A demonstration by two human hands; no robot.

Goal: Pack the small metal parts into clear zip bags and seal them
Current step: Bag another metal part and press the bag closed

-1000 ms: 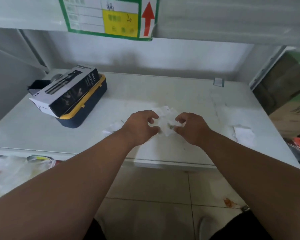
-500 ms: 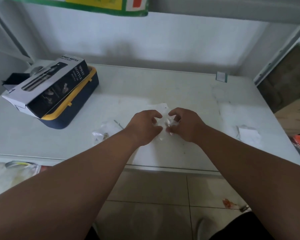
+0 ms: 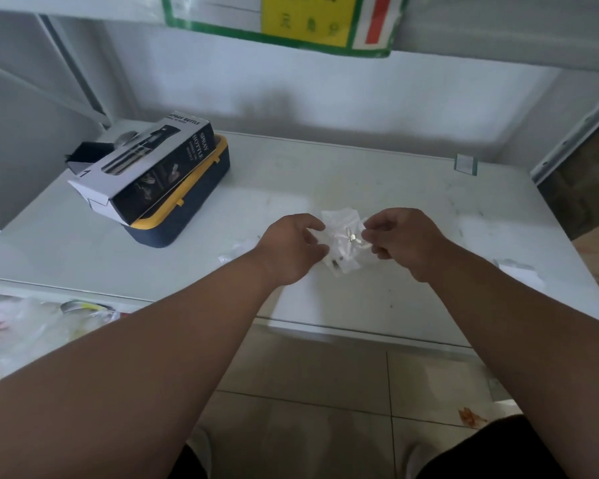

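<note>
On the white table (image 3: pixel 377 188), the hands have drawn apart; left hand (image 3: pixel 293 248) and right hand (image 3: pixel 403 242) pinch the clear zip bag (image 3: pixel 341 236), now spread, likely for sealing.

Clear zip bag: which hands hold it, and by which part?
Both hands pinch the clear zip bag: left hand its left edge, right hand its right edge.

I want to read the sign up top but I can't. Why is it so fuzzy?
Head view: the green-edged sign is smeared, probably by camera motion, and cut off by the frame's top. The box lettering stays readable, while the clear bag between the hands looks soft and washed out.
</note>
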